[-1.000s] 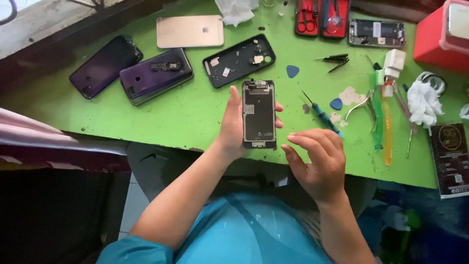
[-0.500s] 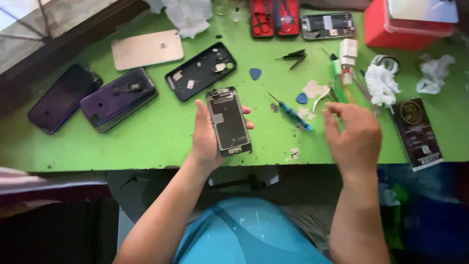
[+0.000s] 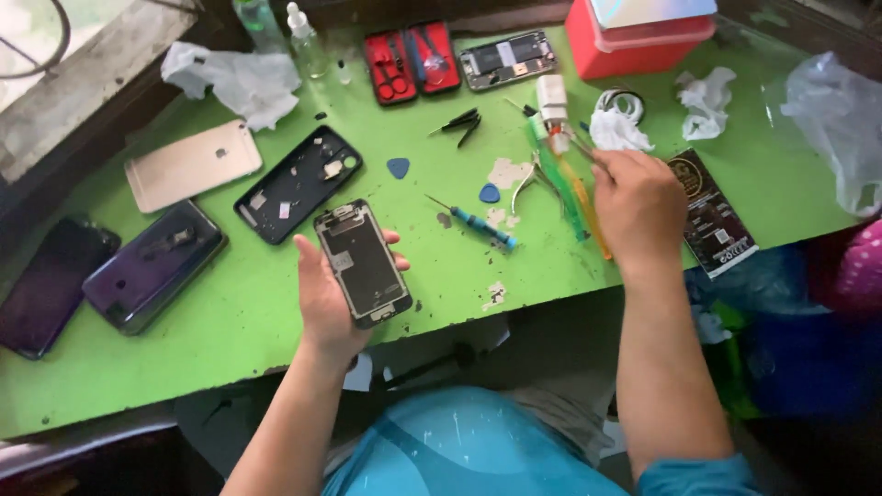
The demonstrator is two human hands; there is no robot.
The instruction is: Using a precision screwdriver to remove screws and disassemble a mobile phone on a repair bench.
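My left hand (image 3: pixel 323 303) holds an opened phone body (image 3: pixel 363 262) upright over the green table's (image 3: pixel 230 321) front edge, its dark inside facing me. My right hand (image 3: pixel 638 207) is over the right side of the table, fingers pinched on the end of a thin metal tool (image 3: pixel 577 144) beside a white charger block (image 3: pixel 551 96). Green and yellow pry sticks (image 3: pixel 574 197) lie just left of that hand. A blue screwdriver (image 3: pixel 482 225) lies between my two hands.
A black back housing (image 3: pixel 299 184), a gold phone (image 3: pixel 193 165), a purple phone (image 3: pixel 152 266) and a dark phone (image 3: pixel 46 285) lie at left. A red tool case (image 3: pixel 409 60), another opened phone (image 3: pixel 508 60) and a red box (image 3: pixel 638 37) stand at the back. A black packet (image 3: pixel 712 220) lies right.
My right hand has moved from beside the held phone out to the right and away, to the tools by the charger block. My left hand keeps holding the phone.
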